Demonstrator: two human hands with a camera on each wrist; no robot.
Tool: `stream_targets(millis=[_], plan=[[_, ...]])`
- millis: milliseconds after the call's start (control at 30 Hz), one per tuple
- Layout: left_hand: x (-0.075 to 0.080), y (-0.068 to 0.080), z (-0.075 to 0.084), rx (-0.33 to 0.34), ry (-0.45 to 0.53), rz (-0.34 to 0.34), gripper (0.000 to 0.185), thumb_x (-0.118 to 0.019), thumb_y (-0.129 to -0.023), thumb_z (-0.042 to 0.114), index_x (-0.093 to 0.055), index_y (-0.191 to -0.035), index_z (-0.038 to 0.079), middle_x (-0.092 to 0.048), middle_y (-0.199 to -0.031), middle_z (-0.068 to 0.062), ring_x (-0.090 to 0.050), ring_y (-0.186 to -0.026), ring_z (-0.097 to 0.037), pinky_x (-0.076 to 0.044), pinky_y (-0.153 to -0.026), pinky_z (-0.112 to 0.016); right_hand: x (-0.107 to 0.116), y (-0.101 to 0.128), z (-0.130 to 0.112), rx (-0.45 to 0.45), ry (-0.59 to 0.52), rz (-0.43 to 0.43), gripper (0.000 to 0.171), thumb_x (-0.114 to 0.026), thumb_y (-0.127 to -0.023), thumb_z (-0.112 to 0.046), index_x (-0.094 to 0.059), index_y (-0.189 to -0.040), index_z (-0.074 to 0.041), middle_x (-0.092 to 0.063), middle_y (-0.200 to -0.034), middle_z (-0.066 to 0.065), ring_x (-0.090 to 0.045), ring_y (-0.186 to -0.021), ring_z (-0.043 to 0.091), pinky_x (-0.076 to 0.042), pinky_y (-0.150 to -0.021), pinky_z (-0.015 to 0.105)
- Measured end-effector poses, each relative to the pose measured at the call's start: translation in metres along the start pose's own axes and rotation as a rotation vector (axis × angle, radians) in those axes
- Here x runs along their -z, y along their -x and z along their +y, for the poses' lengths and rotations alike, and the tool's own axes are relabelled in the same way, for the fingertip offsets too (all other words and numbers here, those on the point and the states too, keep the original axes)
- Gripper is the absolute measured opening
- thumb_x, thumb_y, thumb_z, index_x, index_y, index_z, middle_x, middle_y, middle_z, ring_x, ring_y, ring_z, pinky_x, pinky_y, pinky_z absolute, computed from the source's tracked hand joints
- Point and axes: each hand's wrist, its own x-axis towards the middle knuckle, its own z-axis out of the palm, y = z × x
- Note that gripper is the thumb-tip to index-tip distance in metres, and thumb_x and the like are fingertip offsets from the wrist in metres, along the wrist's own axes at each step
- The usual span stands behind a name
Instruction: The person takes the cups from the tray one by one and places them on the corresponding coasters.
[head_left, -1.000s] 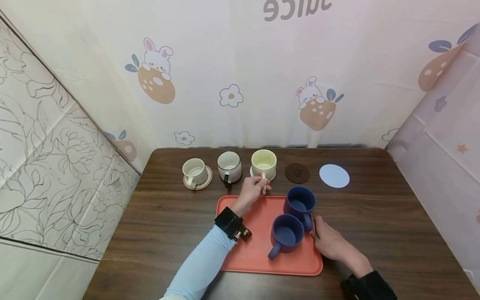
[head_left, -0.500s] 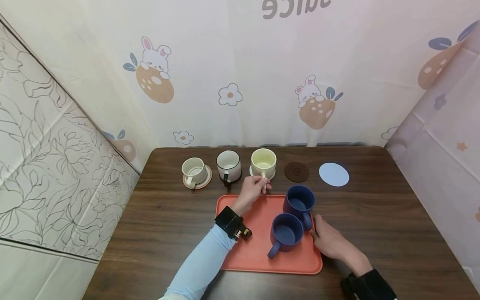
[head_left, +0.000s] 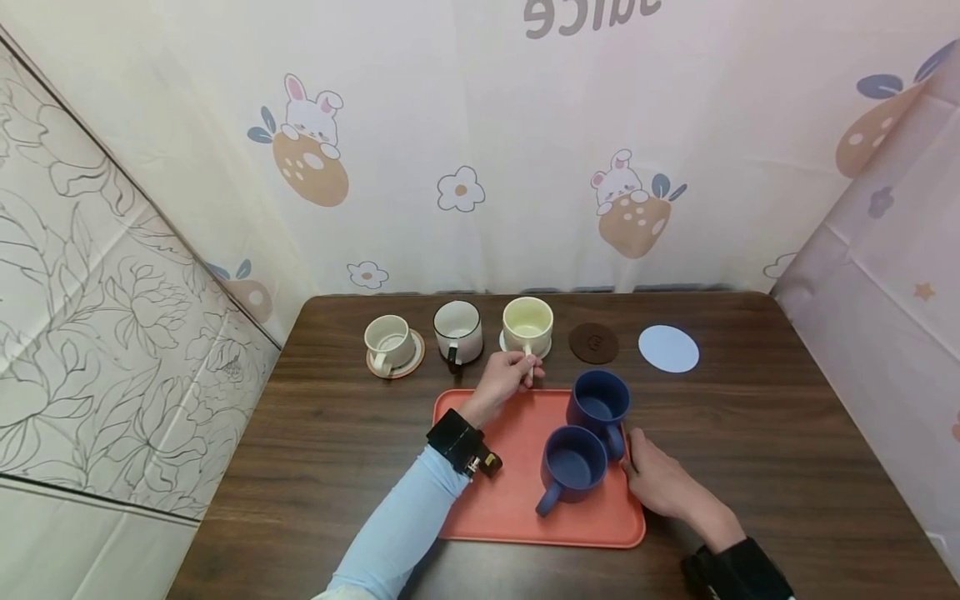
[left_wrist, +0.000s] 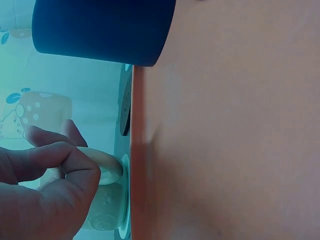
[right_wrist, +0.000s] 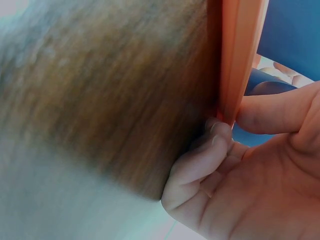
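No visible shift since a second ago. Left hand (head_left: 504, 377) pinches the handle of the yellow mug (head_left: 527, 326), fingers curled round it; mug upright on its coaster behind the tray (head_left: 517, 508), handle pointing toward the person. Right hand (head_left: 660, 482) pinches the tray's right rim, thumb on top, beside two blue mugs (head_left: 573, 463).
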Motion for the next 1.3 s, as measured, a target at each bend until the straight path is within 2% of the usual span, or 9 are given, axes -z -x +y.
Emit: stream_targets(millis=[333, 500, 633, 767, 933, 1000, 1100, 1200, 1300], plan=[[0.004, 0.004, 0.001, 0.042, 0.055, 0.012, 0.038, -0.056, -0.111, 0.023, -0.071, -0.122, -0.010, -0.076, -0.103, -0.018, -0.059, -0.068, -0.013, -0.046, -0.061, -0.022, -0.001, 0.001, -0.001, 0.019, 0.011, 0.011, 0.021, -0.057, -0.105, -0.007, -0.046, -0.120, 0.003, -0.052, -0.098, 0.011, -0.055, -0.086, 0.026, -0.047, -0.072, 0.042], [0.015, 0.013, 0.000, 0.013, 0.040, 0.155, 0.034, -0.059, -0.109, 0.021, -0.072, -0.120, -0.008, -0.074, -0.096, -0.016, -0.061, -0.064, -0.011, -0.049, -0.060, -0.023, -0.001, 0.001, -0.003, 0.017, 0.028, 0.015, 0.020, -0.056, -0.105, -0.006, -0.047, -0.120, 0.003, -0.053, -0.099, 0.011, -0.056, -0.087, 0.026, -0.048, -0.074, 0.044], [0.037, 0.030, -0.001, -0.065, -0.117, 0.284, 0.028, -0.062, -0.107, 0.016, -0.074, -0.111, -0.008, -0.073, -0.085, -0.014, -0.058, -0.058, -0.011, -0.046, -0.055, -0.023, 0.000, 0.001, -0.005, 0.014, 0.028, 0.006, 0.021, -0.056, -0.105, -0.008, -0.047, -0.121, 0.003, -0.054, -0.100, 0.011, -0.056, -0.088, 0.026, -0.048, -0.074, 0.044], [0.067, 0.056, -0.004, -0.142, -0.295, 0.338, 0.021, -0.064, -0.104, 0.010, -0.074, -0.096, -0.007, -0.068, -0.072, -0.011, -0.055, -0.053, -0.011, -0.044, -0.051, -0.023, 0.001, 0.001, -0.004, 0.005, 0.007, -0.002, 0.021, -0.055, -0.106, -0.009, -0.046, -0.122, 0.003, -0.053, -0.099, 0.011, -0.055, -0.087, 0.025, -0.048, -0.073, 0.043], [0.105, 0.095, -0.015, -0.165, -0.420, 0.381, 0.016, -0.068, -0.101, 0.008, -0.075, -0.091, -0.002, -0.063, -0.062, -0.006, -0.054, -0.045, -0.013, -0.043, -0.043, -0.026, 0.003, 0.004, 0.000, 0.024, -0.028, 0.026, 0.017, -0.057, -0.106, -0.007, -0.048, -0.117, 0.003, -0.052, -0.093, 0.009, -0.054, -0.083, 0.023, -0.046, -0.070, 0.040], [0.115, 0.108, -0.020, -0.153, -0.465, 0.358, 0.015, -0.068, -0.101, 0.008, -0.075, -0.091, -0.001, -0.062, -0.061, -0.006, -0.054, -0.043, -0.015, -0.044, -0.041, -0.027, 0.004, 0.006, 0.001, 0.028, -0.040, 0.038, 0.014, -0.057, -0.106, -0.007, -0.049, -0.113, 0.002, -0.052, -0.091, 0.008, -0.053, -0.080, 0.022, -0.045, -0.068, 0.038], [0.124, 0.127, -0.032, -0.138, -0.609, 0.310, 0.014, -0.070, -0.101, 0.010, -0.073, -0.089, 0.004, -0.061, -0.063, -0.002, -0.056, -0.048, -0.014, -0.047, -0.044, -0.028, 0.004, 0.010, -0.001, 0.039, -0.046, 0.047, 0.011, -0.056, -0.107, -0.008, -0.050, -0.109, 0.001, -0.052, -0.088, 0.007, -0.053, -0.077, 0.021, -0.044, -0.066, 0.037], [0.128, 0.143, -0.044, -0.140, -0.775, 0.265, 0.014, -0.072, -0.101, 0.013, -0.070, -0.088, 0.009, -0.060, -0.068, 0.002, -0.056, -0.055, -0.012, -0.048, -0.050, -0.028, 0.004, 0.015, -0.005, 0.034, -0.038, 0.066, 0.011, -0.055, -0.108, -0.011, -0.051, -0.107, -0.001, -0.053, -0.085, 0.006, -0.053, -0.076, 0.020, -0.044, -0.064, 0.036], [0.127, 0.154, -0.051, -0.134, -0.857, 0.242, 0.014, -0.075, -0.099, 0.016, -0.066, -0.091, 0.010, -0.057, -0.070, 0.003, -0.053, -0.059, -0.011, -0.045, -0.052, -0.028, 0.006, 0.022, -0.012, 0.019, -0.040, 0.099, 0.014, -0.054, -0.109, -0.015, -0.055, -0.109, -0.001, -0.053, -0.082, 0.005, -0.053, -0.074, 0.020, -0.044, -0.062, 0.036]])
